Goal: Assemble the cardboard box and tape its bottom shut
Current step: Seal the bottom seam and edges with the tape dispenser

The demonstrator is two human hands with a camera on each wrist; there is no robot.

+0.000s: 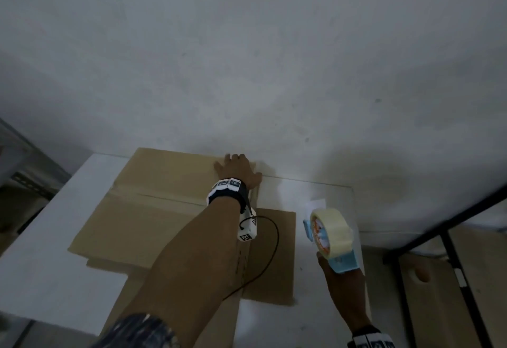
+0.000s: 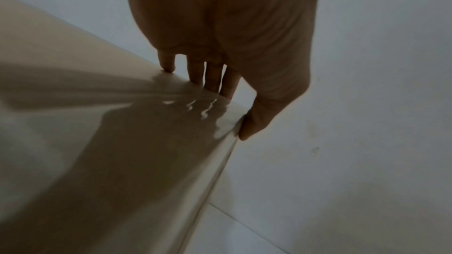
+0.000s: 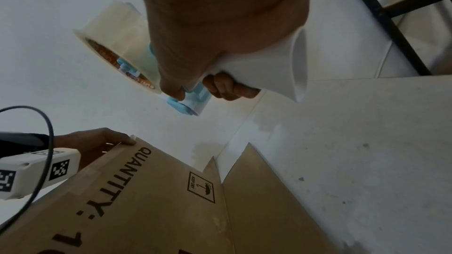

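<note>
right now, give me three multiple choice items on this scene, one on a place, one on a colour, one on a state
1. Where does the left hand rest?
A. on the far right corner of the cardboard box
B. on the tape roll
C. on the black shelf frame

2. What colour is the tape dispenser body?
A. red
B. light blue
C. black

3. What is the state of the box's top flaps?
A. standing upright
B. torn off
C. folded flat, meeting at a seam

Answers:
1. A: the head view shows the fingers spread at that corner by the wall.
2. B: its handle and frame show light blue in the right hand.
3. C: the top lies level with a seam across it, glossy under the fingers in the left wrist view.
</note>
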